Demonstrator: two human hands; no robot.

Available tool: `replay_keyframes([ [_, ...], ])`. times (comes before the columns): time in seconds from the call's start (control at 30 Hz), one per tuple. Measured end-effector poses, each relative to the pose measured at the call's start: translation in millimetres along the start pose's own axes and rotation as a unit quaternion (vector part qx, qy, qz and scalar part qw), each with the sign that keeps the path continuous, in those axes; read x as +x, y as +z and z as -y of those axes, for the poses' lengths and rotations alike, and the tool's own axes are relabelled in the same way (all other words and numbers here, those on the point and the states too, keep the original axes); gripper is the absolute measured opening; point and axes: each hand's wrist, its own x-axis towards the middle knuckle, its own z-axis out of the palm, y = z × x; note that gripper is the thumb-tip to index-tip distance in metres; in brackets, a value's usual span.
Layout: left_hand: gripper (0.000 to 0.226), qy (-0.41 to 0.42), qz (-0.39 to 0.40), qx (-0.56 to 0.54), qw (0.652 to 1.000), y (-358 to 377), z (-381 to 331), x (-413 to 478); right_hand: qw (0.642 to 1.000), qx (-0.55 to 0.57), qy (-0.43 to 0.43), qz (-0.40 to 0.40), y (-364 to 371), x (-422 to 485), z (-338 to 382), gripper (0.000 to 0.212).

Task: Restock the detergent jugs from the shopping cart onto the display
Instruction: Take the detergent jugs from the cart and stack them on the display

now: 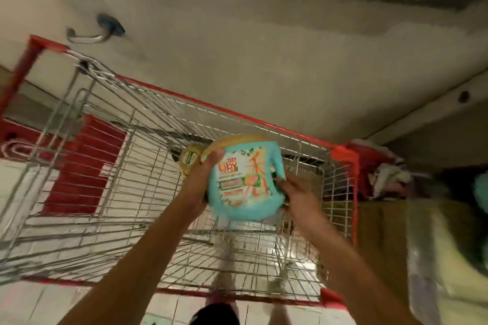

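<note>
Bare forearms reach over the cart [264, 121]. The left hand [202, 179] and right hand [297, 195] have their grip clamped on opposite sides of a teal jug [244, 179], held above the basket. Step in hand: lifting out. Next: carry it right, probably to the blurred display [449, 245].

The wire shopping cart [111, 155] stands on the tiled floor [23, 303].

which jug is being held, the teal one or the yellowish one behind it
The teal Liby jug, gripped by the left hand and right hand; the yellowish jug sits untouched.
</note>
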Motion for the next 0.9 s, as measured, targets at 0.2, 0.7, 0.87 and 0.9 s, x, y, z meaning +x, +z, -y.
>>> replay_keyframes([
  [0.2,0.050,0.020,0.032,0.020,0.999,68,-13,-47,0.999,0.025,-0.034,-0.002,-55,-68,24,0.027],
  [0.7,0.099,0.075,0.163,0.110,0.978,224,18,-128,0.989,0.083,-0.114,-0.053,-189,-202,32,0.023],
  [0.87,0.092,0.065,0.173,0.134,0.974,260,42,-137,0.984,0.107,-0.121,-0.070,-229,-226,13,0.021],
  [0.9,0.091,0.058,0.174,0.139,0.973,265,47,-137,0.983,0.114,-0.123,-0.070,-238,-230,7,0.021],
])
